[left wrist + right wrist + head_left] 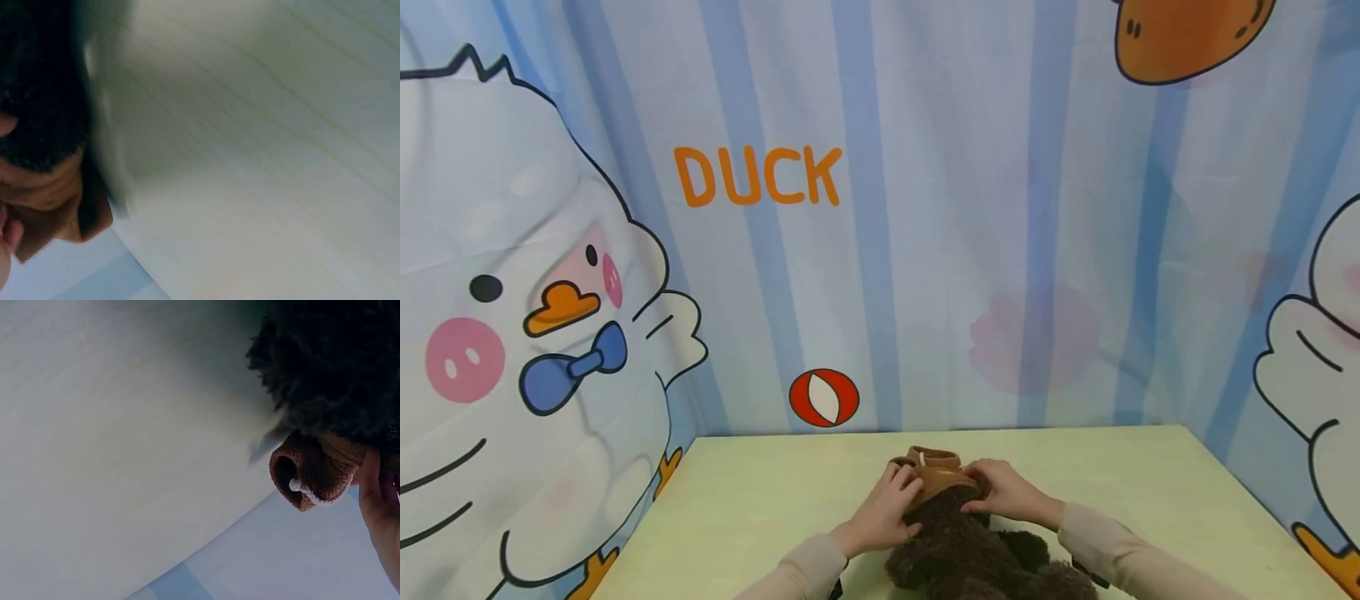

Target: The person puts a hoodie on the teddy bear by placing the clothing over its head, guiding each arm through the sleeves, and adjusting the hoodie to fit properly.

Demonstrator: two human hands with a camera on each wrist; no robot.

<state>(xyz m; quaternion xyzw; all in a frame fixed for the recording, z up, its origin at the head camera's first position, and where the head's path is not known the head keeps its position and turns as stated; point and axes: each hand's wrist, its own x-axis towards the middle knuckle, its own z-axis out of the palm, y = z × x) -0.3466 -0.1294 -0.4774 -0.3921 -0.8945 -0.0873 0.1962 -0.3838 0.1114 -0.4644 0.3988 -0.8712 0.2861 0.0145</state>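
A dark brown shaggy plush toy lies on the table, its lower part cut off by the bottom of the head view. Over its far end sits a small brown garment with a white cord, also visible in the right wrist view as soft brown cloth with an opening. My left hand grips the garment's left side with curled fingers, thumb near the fur. At the garment's right side, my right hand pinches the cloth between fingers and thumb. In the left wrist view, only fingertips show beside the cloth.
The pale yellow tabletop reaches back to a blue-and-white striped curtain printed with ducks. Table surface extends on both sides of the toy.
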